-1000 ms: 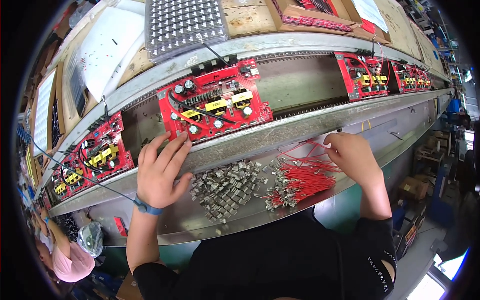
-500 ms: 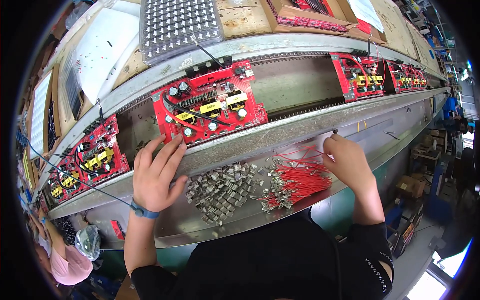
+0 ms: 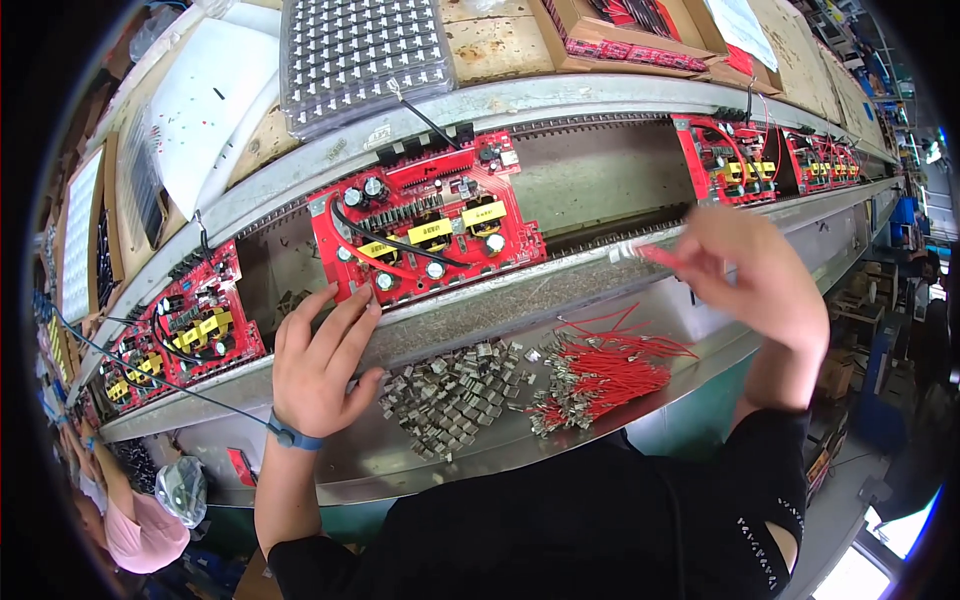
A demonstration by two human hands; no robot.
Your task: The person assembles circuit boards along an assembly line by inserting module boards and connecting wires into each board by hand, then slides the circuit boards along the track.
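My left hand point(image 3: 322, 368) lies spread over the near metal rail, its fingertips at the front edge of a red circuit board point(image 3: 425, 225). Yellow-wrapped parts, round capacitors and red and black wires cover that board. Over the rail to the right, my right hand point(image 3: 750, 275) is closed and smeared by motion. From its fingers a short red piece with a whitish end point(image 3: 640, 252) sticks out toward the board, too blurred to name. Below the rail lie a pile of small silvery metal parts point(image 3: 455, 395) and a bundle of red wires with metal ends point(image 3: 605, 375).
More red boards point(image 3: 725, 165) sit along the conveyor on both sides. Beyond it are a tray of small parts point(image 3: 365, 60) and a cardboard box point(image 3: 640, 45). A blue cord runs from my left wrist band point(image 3: 293, 437). Another person's pink sleeve point(image 3: 148, 530) shows at lower left.
My right hand has come up and right from beside the red wires to over the rail, now with a red piece showing. My left hand stays at the board's edge.
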